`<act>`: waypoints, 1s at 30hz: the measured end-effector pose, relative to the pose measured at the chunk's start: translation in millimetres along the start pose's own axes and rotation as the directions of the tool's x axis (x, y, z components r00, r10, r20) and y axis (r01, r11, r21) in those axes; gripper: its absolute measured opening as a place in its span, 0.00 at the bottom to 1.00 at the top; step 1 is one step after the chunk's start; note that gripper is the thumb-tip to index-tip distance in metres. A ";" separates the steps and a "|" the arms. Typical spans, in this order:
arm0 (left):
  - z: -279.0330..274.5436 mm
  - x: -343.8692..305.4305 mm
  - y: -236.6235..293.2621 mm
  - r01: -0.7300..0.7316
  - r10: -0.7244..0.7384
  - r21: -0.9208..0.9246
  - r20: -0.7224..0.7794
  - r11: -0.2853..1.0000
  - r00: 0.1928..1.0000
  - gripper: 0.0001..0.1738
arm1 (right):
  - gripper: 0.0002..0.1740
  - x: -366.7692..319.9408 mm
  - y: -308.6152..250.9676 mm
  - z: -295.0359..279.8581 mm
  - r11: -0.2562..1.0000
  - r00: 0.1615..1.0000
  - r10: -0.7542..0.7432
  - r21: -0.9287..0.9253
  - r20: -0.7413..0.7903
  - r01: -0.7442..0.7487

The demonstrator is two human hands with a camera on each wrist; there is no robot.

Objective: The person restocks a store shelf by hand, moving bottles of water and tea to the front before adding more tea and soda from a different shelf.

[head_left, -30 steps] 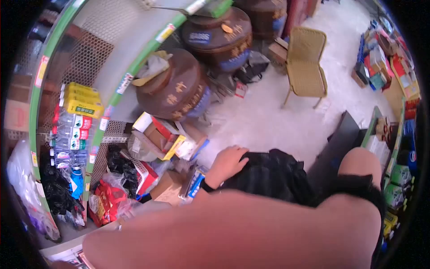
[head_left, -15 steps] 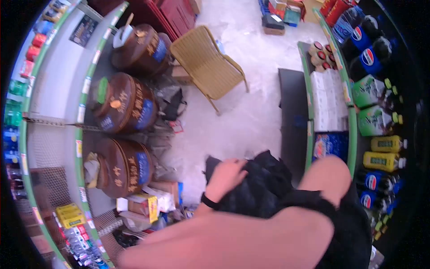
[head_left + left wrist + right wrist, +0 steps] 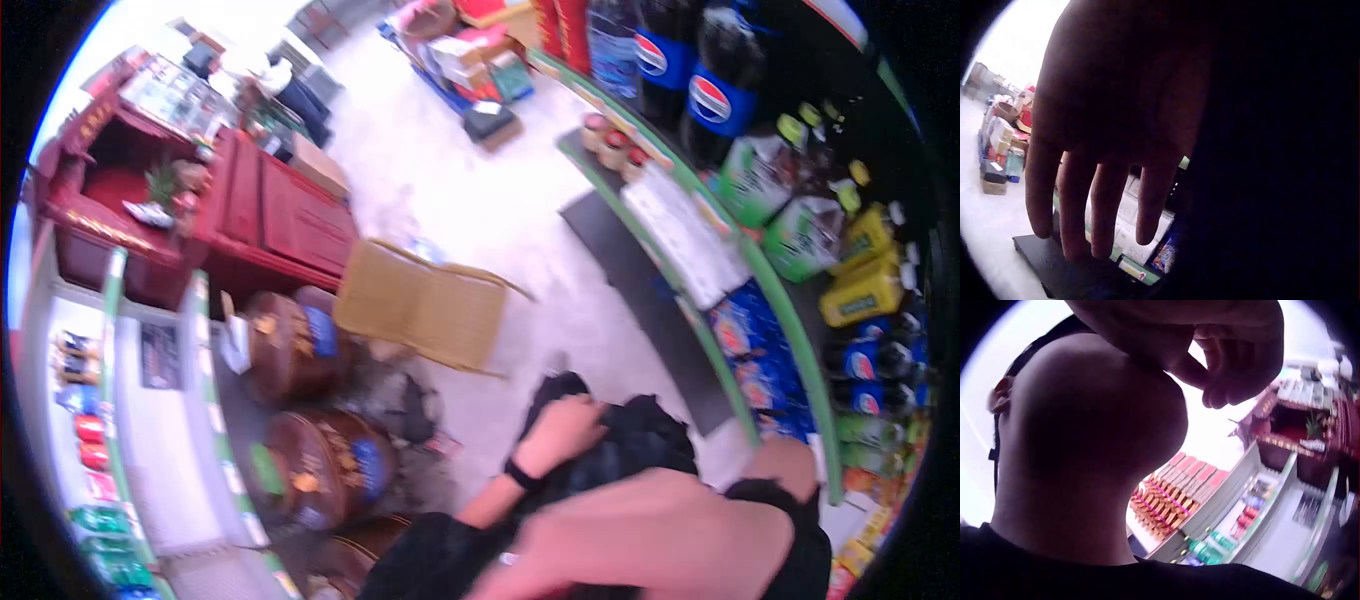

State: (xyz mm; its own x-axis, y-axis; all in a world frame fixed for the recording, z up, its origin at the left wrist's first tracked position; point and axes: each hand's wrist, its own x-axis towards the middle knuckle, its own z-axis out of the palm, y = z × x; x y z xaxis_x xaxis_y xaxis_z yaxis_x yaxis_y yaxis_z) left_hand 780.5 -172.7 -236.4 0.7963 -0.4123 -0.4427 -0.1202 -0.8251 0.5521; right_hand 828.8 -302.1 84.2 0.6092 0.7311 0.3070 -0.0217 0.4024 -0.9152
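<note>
Evidently, the gaze has just swung while the hands do little. The black cloth lies bunched in the lower middle of the head view, beneath the left hand, much as half a second ago (whether it is clothing or a bag, we cannot tell). That hand rests on it with its grip slack: in the left wrist view we see four fingers loose and slightly apart, shelf goods showing between them and nothing held. The right hand is raised beside the person's head; its grip is loosely bent, and we make out nothing in it, though shadow hides whether it touches the skin.

Near the cloth, a black sleeve has come into view, and a blurred bare limb crosses closer to us. Farther out, the woven chair and the brown jars sit lower than before, while the red cabinet, formerly cut off at the upper edge, now spreads across the upper left. To the right, white packs and cola bottles have tilted too.

Since everything shifts together, we judge that the head is turning. For the work, we read a pause: neither hand has taken anything up.
</note>
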 end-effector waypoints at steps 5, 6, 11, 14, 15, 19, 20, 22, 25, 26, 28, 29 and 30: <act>-74.9 25.9 -30.8 -0.260 0.266 0.077 -0.074 0.962 0.961 0.19 | 0.04 48.9 -18.6 -22.2 0.999 0.990 -0.022 0.020 -0.142 0.025; -87.8 32.1 -38.9 -0.256 0.260 0.100 -0.020 0.961 0.966 0.20 | 0.04 54.9 -24.6 -25.8 1.000 0.986 -0.012 0.024 -0.165 0.016; -128.0 63.9 -74.5 -0.367 0.355 0.204 0.094 0.908 0.930 0.22 | 0.07 73.5 17.7 -21.4 0.969 0.961 -0.136 0.169 -0.243 0.180; -131.2 87.8 -83.8 -0.404 0.337 0.279 0.257 0.871 0.906 0.21 | 0.08 45.6 2.2 -42.9 0.999 0.979 -0.037 -0.041 -0.198 0.029; -132.6 95.3 -85.0 -0.469 0.398 0.236 0.291 0.851 0.870 0.21 | 0.09 28.3 7.9 -46.2 0.988 0.976 -0.086 -0.143 -0.201 0.058; -144.8 122.7 -49.4 -0.688 0.656 0.033 0.270 0.725 0.705 0.19 | 0.18 -44.6 4.0 -44.7 0.971 0.844 -0.119 -0.237 -0.524 -0.010; -149.2 132.9 -33.2 -0.694 0.664 -0.013 0.306 0.720 0.682 0.19 | 0.16 -56.2 10.6 -43.2 0.942 0.678 -0.171 -0.320 -0.715 -0.099; -163.9 145.1 8.7 -0.709 0.704 -0.128 0.331 0.693 0.629 0.19 | 0.14 -76.4 37.3 -55.2 0.886 0.294 -0.266 -0.353 -0.918 -0.301; -180.0 162.9 85.1 -0.752 0.808 -0.297 0.226 0.589 0.544 0.19 | 0.15 -111.9 67.0 -91.3 0.892 0.036 -0.289 -0.282 -0.957 -0.354; -181.7 168.6 108.2 -0.774 0.839 -0.325 0.166 0.543 0.519 0.20 | 0.16 -124.8 74.5 -104.0 0.906 0.000 -0.277 -0.261 -0.961 -0.333; -184.4 179.7 155.1 -0.836 0.888 -0.326 0.026 0.442 0.459 0.21 | 0.17 -149.9 83.9 -134.3 0.895 -0.004 -0.268 -0.248 -0.963 -0.372; -186.3 182.7 179.8 -0.829 0.881 -0.353 -0.025 0.433 0.472 0.21 | 0.18 -162.8 86.5 -150.4 0.887 -0.003 -0.266 -0.243 -0.964 -0.391; -188.4 184.6 204.5 -0.823 0.872 -0.379 -0.076 0.423 0.483 0.21 | 0.20 -175.1 89.8 -165.5 0.862 0.014 -0.275 -0.253 -0.961 -0.439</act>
State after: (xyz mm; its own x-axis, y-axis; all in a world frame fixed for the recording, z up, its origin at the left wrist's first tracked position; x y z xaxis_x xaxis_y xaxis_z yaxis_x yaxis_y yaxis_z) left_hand 1014.6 -344.6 -72.1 0.3251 -0.8894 0.3214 -0.4818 0.1367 0.8656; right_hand 851.4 -485.1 -95.0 0.7769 -0.6297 0.0049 -0.0859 -0.1137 -0.9898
